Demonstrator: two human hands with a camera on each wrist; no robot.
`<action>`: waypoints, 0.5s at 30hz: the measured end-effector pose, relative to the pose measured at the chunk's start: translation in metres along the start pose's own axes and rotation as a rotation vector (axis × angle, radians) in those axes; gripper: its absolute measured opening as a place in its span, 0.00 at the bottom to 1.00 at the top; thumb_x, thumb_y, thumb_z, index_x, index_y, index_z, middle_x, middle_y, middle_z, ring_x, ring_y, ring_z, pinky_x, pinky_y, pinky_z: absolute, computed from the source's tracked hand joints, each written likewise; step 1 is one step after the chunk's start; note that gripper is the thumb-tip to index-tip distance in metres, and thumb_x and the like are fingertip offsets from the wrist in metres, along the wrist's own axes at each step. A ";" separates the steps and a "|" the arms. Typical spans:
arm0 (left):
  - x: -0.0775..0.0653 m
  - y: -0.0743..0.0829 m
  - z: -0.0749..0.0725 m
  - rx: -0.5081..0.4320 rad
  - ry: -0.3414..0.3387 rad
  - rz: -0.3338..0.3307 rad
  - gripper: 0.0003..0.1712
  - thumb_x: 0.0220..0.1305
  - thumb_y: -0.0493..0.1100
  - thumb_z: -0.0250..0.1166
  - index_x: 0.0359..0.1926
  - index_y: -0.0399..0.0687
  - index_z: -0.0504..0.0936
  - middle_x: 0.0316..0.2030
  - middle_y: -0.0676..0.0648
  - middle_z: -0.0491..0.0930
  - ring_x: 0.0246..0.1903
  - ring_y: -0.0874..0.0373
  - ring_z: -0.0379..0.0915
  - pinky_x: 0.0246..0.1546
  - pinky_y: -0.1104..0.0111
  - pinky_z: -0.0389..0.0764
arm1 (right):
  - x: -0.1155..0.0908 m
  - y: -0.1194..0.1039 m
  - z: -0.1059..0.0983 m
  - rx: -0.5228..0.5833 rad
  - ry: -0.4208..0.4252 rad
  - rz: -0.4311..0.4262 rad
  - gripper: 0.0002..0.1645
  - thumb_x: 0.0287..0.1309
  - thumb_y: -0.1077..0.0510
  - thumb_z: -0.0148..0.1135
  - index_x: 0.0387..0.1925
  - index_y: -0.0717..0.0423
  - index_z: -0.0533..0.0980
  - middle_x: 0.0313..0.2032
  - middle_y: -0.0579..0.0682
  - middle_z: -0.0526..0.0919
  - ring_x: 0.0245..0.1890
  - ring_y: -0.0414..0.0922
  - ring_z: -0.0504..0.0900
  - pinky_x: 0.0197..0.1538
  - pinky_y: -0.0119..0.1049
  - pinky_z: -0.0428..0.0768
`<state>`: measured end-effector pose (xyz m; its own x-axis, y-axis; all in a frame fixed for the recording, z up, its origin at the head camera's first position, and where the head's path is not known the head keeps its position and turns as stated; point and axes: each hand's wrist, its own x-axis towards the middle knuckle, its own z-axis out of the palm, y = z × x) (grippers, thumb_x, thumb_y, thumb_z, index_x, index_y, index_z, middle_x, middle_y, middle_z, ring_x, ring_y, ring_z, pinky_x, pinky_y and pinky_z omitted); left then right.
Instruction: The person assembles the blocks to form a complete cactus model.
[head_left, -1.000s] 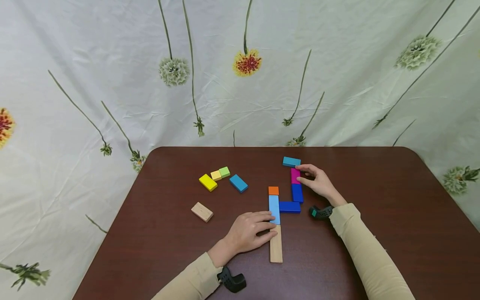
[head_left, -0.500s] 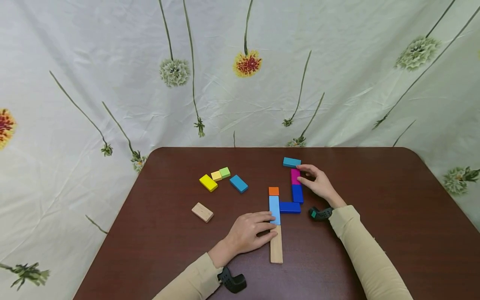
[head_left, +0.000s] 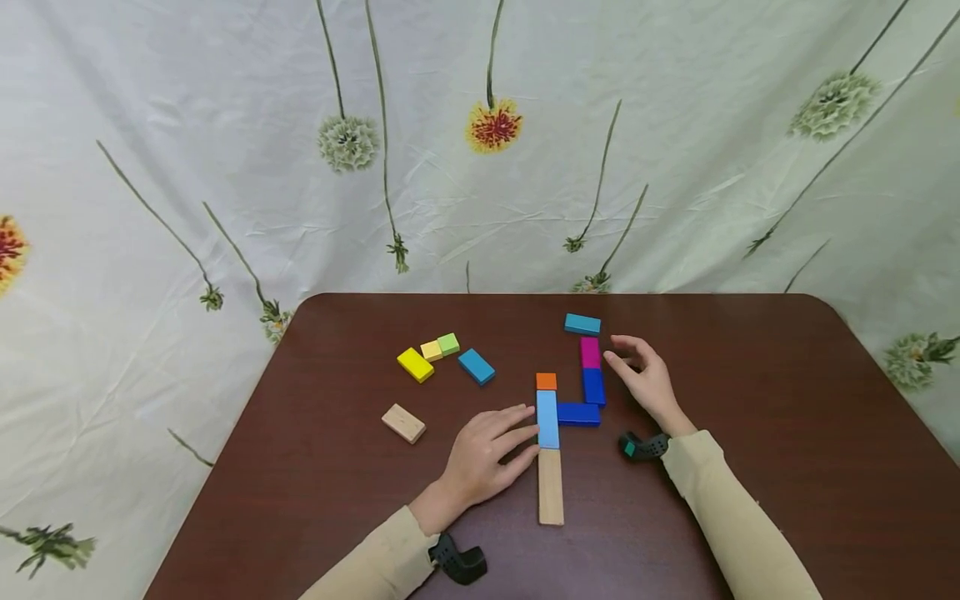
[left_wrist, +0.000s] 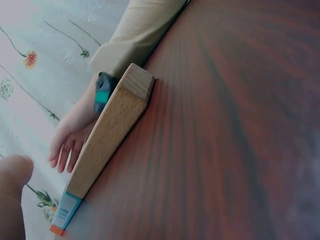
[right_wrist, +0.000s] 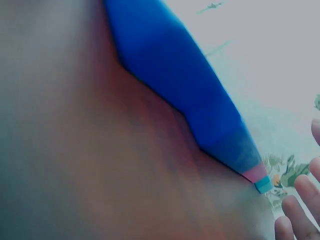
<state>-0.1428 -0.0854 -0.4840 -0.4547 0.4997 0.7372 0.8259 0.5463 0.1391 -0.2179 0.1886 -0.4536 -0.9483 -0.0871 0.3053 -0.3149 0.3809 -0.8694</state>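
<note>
A column of blocks lies on the table: a long plain wooden block [head_left: 551,487], a light blue block [head_left: 548,419] and a small orange block [head_left: 546,382]. My left hand [head_left: 487,458] is beside its left side, fingers spread and holding nothing, fingertips close to the light blue block; whether they touch cannot be told. One dark blue block [head_left: 579,414] juts right from the column, and another dark blue block [head_left: 593,387] leads up to a magenta block [head_left: 590,352]. Just right of the magenta block, my right hand [head_left: 647,379] hovers apart with loosely bent fingers, holding nothing.
Beyond the magenta block lies a blue block [head_left: 582,323]. To the left are a yellow block [head_left: 416,365], a pale yellow cube [head_left: 431,351], a green cube [head_left: 448,343], another blue block [head_left: 477,367] and a wooden block [head_left: 403,423]. A flowered cloth [head_left: 420,200] hangs behind the table.
My left hand has lifted off the light blue and wooden blocks and moved slightly left. My right hand has drawn back to the right from the magenta block. The blocks keep their places.
</note>
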 end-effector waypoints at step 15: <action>-0.034 -0.028 -0.039 0.028 0.143 -0.240 0.23 0.61 0.52 0.63 0.52 0.43 0.82 0.56 0.41 0.75 0.56 0.44 0.70 0.54 0.43 0.64 | -0.040 -0.017 0.009 -0.066 0.037 -0.219 0.22 0.52 0.70 0.65 0.51 0.66 0.75 0.51 0.61 0.76 0.45 0.58 0.74 0.47 0.38 0.72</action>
<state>-0.1379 -0.1443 -0.4867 -0.5825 0.2547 0.7719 0.6899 0.6571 0.3037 -0.1747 0.1774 -0.4540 -0.8550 -0.1407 0.4991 -0.5085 0.4164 -0.7537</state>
